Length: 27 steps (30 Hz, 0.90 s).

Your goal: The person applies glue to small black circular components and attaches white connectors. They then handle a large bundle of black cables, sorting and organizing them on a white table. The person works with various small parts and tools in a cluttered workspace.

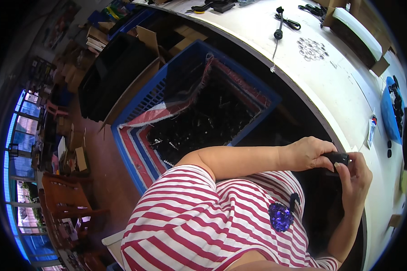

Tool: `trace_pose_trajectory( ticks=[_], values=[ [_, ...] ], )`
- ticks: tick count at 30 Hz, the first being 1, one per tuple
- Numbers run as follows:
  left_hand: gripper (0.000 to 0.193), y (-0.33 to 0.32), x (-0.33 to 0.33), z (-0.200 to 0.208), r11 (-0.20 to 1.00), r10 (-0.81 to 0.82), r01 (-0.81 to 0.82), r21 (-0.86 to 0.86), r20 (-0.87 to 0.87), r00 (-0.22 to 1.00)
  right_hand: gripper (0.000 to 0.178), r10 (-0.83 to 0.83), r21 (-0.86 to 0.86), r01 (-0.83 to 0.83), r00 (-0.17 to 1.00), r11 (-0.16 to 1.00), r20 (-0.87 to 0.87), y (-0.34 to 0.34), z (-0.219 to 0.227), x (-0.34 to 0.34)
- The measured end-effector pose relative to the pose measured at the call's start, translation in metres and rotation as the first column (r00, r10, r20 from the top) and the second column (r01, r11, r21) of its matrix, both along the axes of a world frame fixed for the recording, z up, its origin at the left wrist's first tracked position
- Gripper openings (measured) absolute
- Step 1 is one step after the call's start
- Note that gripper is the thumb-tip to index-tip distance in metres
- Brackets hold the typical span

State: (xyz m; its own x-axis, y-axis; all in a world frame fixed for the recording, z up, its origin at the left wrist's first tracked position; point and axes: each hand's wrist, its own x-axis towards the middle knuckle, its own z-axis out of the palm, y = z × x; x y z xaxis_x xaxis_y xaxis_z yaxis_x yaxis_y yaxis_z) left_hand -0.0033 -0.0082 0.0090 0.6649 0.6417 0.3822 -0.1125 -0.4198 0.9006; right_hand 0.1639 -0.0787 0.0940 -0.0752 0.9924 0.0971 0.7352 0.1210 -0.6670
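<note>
The black piece (337,157) is held up between the person's two hands, by the edge of the white bench (330,92). The left hand (311,153) has a narrow grip on one end; the right hand (358,174) grips the other between thumb and fingers. Small rings (312,49) and a tube (371,130) lie on the bench.
</note>
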Motion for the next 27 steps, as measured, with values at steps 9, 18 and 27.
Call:
trace_pose_trajectory(
  ticks=[9,18,27],
  values=[
    [0.031,0.024,0.012,0.011,0.777,0.232,0.271,-0.568,0.659,0.716,0.021,0.030,-0.249,-0.161,0.888,0.955,-0.459,0.003,-0.102,-0.037],
    [0.034,0.023,0.038,0.017,0.734,0.079,0.362,-0.575,0.601,0.795,0.014,-0.163,-0.155,0.109,0.903,0.982,-0.397,-0.040,-0.083,0.000],
    [0.052,0.018,0.022,0.010,0.773,-0.038,0.278,-0.571,0.395,0.918,0.014,-0.055,0.522,0.179,0.968,0.834,-0.244,-0.059,0.077,0.149]
  ],
)
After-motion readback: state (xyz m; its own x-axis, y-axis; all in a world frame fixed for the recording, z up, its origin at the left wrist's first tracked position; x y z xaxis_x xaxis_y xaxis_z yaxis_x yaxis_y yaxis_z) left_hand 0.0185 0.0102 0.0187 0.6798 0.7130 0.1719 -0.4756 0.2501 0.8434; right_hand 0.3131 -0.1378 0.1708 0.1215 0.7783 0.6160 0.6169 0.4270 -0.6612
